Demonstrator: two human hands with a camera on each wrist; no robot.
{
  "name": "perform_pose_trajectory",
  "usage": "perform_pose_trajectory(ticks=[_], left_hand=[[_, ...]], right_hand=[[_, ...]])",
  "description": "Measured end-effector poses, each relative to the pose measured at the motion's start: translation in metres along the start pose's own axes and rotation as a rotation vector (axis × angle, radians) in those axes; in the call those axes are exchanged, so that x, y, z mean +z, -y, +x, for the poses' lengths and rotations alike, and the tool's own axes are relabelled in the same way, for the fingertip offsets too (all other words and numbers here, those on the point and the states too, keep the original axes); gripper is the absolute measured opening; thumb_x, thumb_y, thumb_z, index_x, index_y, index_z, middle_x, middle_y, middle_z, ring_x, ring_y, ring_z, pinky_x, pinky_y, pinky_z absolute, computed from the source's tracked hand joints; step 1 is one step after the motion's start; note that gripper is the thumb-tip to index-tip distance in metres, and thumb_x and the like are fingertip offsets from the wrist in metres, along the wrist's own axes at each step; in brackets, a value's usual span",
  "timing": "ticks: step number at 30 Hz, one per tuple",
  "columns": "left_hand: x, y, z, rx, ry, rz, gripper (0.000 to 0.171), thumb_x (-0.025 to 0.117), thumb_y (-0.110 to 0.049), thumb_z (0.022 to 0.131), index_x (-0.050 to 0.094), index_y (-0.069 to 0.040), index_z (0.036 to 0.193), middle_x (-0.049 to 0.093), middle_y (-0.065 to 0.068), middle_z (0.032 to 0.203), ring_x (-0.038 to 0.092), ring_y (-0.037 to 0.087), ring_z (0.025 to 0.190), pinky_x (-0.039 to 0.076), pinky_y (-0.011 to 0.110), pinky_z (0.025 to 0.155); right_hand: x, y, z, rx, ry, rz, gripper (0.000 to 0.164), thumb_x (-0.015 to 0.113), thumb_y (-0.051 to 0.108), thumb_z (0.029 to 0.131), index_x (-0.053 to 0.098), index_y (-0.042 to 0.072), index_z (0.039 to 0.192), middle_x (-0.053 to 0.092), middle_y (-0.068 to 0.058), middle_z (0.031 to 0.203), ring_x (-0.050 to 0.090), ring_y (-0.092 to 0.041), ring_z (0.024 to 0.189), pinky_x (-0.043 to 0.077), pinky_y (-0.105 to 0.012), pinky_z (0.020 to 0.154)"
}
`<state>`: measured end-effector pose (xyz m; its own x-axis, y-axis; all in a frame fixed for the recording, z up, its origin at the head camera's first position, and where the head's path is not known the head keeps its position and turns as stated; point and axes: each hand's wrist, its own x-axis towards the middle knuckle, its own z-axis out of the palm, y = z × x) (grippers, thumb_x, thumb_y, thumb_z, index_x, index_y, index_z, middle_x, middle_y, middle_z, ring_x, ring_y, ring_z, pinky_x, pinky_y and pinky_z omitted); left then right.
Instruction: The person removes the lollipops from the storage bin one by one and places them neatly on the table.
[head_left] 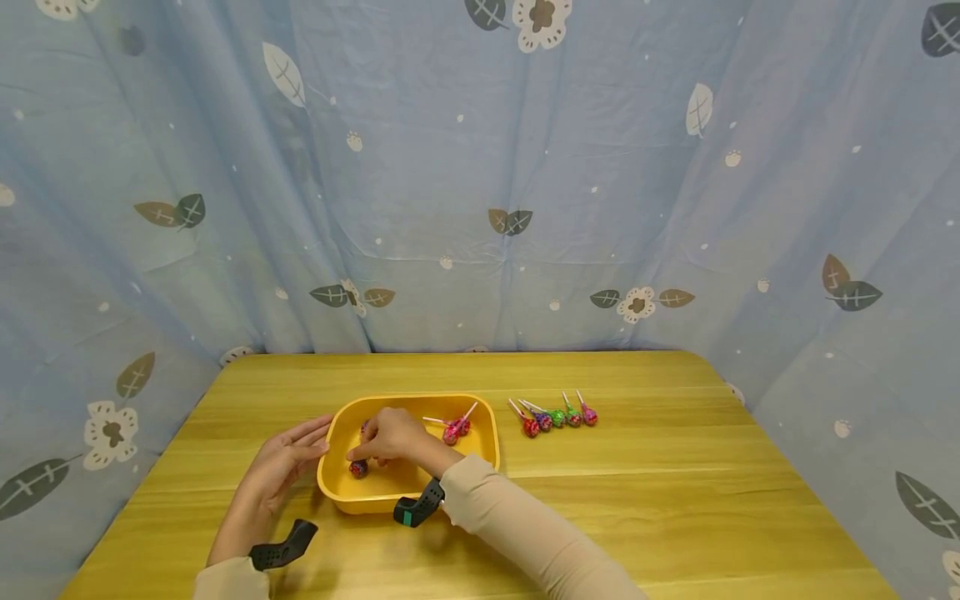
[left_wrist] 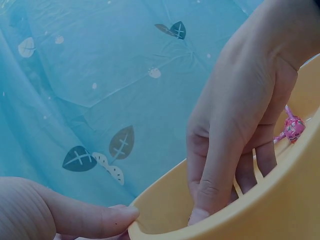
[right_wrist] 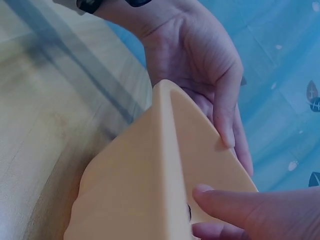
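Observation:
A yellow plastic basket (head_left: 480, 479) stands on the table. At its left end my left hand (head_left: 277, 467) holds the wall, thumb at the rim and fingers along the outside. My right hand (head_left: 393, 435) reaches down inside, thumb and fingertips pinching a dark-wrapped lollipop (head_left: 359, 469) close to the basket floor; its stick is hidden. Another dark-wrapped lollipop (head_left: 365, 426) shows partly behind the right hand. Toward the right end lie pink lollipops (head_left: 452, 433), also visible as a pink wrapper (left_wrist: 294, 127) in the left wrist view.
Right of the basket, several lollipops lie in a row on the wooden table (head_left: 637, 500), among them a red one (head_left: 531, 427), a green one (head_left: 573, 417) and a pink one (head_left: 589, 416). A blue patterned curtain (head_left: 450, 167) hangs behind the table.

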<state>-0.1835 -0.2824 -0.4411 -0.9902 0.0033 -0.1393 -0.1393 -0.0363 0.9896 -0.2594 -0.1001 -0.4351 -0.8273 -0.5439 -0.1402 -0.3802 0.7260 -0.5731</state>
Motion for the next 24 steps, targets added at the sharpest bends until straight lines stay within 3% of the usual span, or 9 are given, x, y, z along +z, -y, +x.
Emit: perform_pose_trajectory(ticks=[7,12,18,22,24], left_hand=[[0.0004,0.0003,0.0014,-0.01,-0.011,-0.007,0.061,0.057,-0.003,0.095,0.029,0.007,0.148,0.037,0.018,0.147,0.059,0.002,0.108,0.049,0.026,0.092],[0.0008,0.0005,0.0021,-0.007,-0.013,0.014,0.06,0.057,-0.004,0.096,0.029,0.007,0.148,0.036,0.019,0.148,0.058,0.0,0.109,0.049,0.025,0.092],[0.0009,0.0016,0.0027,-0.005,-0.009,0.009,0.061,0.057,-0.004,0.095,0.029,0.008,0.148,0.035,0.02,0.148,0.058,0.001,0.109,0.049,0.024,0.092],[0.0005,0.0025,0.003,-0.007,-0.003,-0.001,0.062,0.057,-0.004,0.096,0.027,0.008,0.148,0.034,0.02,0.149,0.058,0.002,0.11,0.049,0.025,0.093],[0.0005,0.0026,0.0027,-0.009,-0.002,-0.004,0.062,0.058,-0.004,0.095,0.027,0.008,0.148,0.034,0.019,0.149,0.058,0.002,0.11,0.049,0.025,0.093]], right_hand=[[0.0,0.0011,0.0018,-0.037,0.036,0.069,0.016,0.082,0.026,0.078,0.073,0.018,0.068,0.066,0.003,0.059,0.064,-0.011,0.053,0.049,-0.018,0.048],[-0.0022,0.0017,0.0002,-0.044,0.081,0.171,0.006,0.08,0.016,0.08,0.078,0.012,0.076,0.067,0.001,0.059,0.066,-0.013,0.055,0.052,-0.019,0.051],[-0.0025,-0.0016,-0.0014,-0.022,0.142,0.322,0.006,0.077,0.006,0.081,0.077,0.003,0.076,0.069,-0.002,0.062,0.069,-0.019,0.062,0.056,-0.024,0.056],[-0.0025,-0.0033,-0.0022,0.002,0.148,0.352,0.007,0.076,0.005,0.081,0.076,0.003,0.074,0.069,-0.003,0.063,0.069,-0.02,0.063,0.056,-0.025,0.057],[-0.0021,-0.0024,-0.0031,0.006,0.142,0.304,0.01,0.078,0.009,0.081,0.075,0.005,0.072,0.069,-0.002,0.062,0.069,-0.018,0.062,0.055,-0.024,0.055]])
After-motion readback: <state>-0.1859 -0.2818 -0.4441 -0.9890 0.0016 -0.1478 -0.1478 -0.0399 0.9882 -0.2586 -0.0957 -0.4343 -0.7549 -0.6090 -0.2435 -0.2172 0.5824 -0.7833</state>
